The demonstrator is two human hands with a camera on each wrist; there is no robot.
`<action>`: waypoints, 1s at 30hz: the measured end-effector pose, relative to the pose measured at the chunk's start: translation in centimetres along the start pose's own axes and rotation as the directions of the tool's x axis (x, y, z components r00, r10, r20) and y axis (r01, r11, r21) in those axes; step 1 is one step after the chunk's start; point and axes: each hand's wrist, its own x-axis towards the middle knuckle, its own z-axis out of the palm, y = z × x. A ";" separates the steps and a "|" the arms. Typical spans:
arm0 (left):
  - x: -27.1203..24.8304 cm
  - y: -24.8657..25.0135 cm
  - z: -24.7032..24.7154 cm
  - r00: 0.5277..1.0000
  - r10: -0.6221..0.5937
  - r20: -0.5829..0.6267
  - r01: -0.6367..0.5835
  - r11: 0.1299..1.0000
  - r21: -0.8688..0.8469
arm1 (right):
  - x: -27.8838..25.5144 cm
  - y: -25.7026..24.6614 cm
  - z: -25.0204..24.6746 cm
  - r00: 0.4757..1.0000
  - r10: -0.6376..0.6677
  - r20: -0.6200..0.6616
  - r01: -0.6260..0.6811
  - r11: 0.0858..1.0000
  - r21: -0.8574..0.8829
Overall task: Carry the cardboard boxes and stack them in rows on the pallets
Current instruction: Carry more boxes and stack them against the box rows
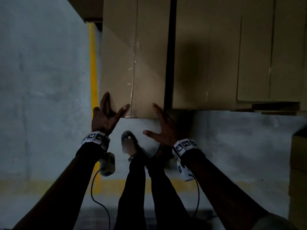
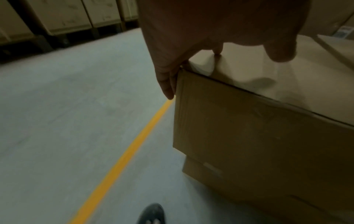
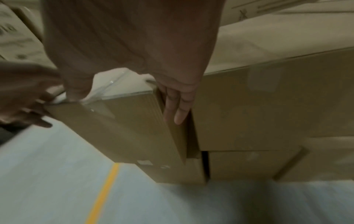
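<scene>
A long brown cardboard box (image 1: pixel 134 63) with a taped seam lies on top of a lower box (image 3: pixel 182 171). My left hand (image 1: pixel 109 113) is at its near left corner: straight fingers (image 2: pixel 168 84) lie down the left side and the thumb rests on the top. My right hand (image 1: pixel 159 123) is at the near right corner. Its straight fingers (image 3: pixel 176 106) reach into the narrow gap between this box and the neighbouring stack of boxes (image 1: pixel 216 63). The box (image 3: pixel 124 128) sits slightly askew from that stack.
A yellow line (image 1: pixel 93 63) runs along the grey concrete floor just left of the boxes. My foot (image 1: pixel 128 140) stands close to the box's near end. More boxes stand at the right edge (image 1: pixel 299 163) and across the aisle (image 2: pixel 67 18).
</scene>
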 end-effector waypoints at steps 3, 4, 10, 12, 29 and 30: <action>0.7 -0.8 -1.1 0.997 0.034 0.073 -0.040 0.995 0.088 | 0.4 -0.4 0.3 1.000 0.010 -0.022 -0.009 1.000 0.020; 0.8 -0.9 -1.2 0.994 0.048 0.095 -0.059 0.992 0.116 | 0.7 -0.4 0.4 0.998 0.025 -0.050 -0.023 0.999 0.048; 3.0 -0.5 -1.0 0.984 0.118 0.131 -0.145 0.965 0.217 | 4.0 -2.3 -1.0 0.987 0.047 -0.152 -0.029 0.993 0.115; 4.4 0.0 -1.4 0.975 0.166 0.148 -0.197 0.954 0.227 | 5.4 -2.9 -1.8 0.988 0.050 -0.143 -0.035 0.993 0.109; 8.0 1.1 -1.3 0.938 0.346 -0.004 -0.331 0.899 0.287 | 8.1 -4.6 0.5 0.865 0.177 -0.470 -0.073 0.971 0.230; 7.7 1.4 -1.6 0.938 0.346 -0.013 -0.328 0.900 0.287 | 7.9 -4.9 0.1 0.871 0.181 -0.456 -0.084 0.971 0.225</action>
